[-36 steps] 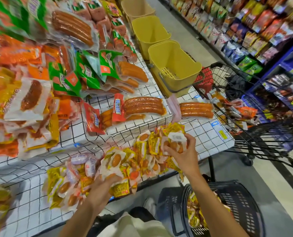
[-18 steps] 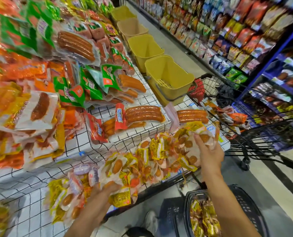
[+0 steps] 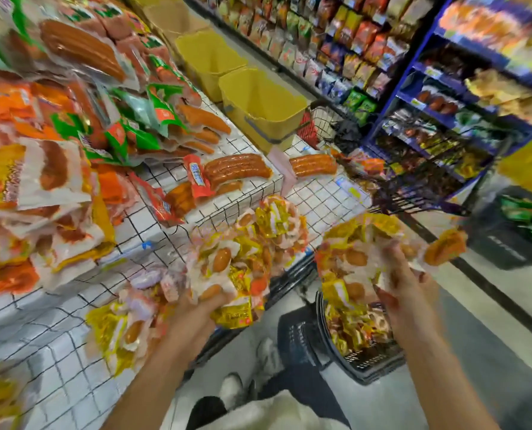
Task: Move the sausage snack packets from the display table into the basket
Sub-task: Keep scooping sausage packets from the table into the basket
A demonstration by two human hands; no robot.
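Yellow-and-white sausage snack packets lie heaped on the white wire-grid display table. My left hand grips packets at the table's front edge. My right hand holds a bunch of the same packets in the air, off the table and above the black basket on the floor. The basket holds several yellow packets. The picture is blurred by motion.
Larger sausage packs fill the table's back and left. Yellow bins stand beyond the table, next to a black wire cart. Blue snack shelves line the right side of the aisle. A dark crate sits on the floor.
My right hand has lifted its bunch of packets off the table and swung it right and down over the basket. My left hand has stayed on the packets at the table's edge.
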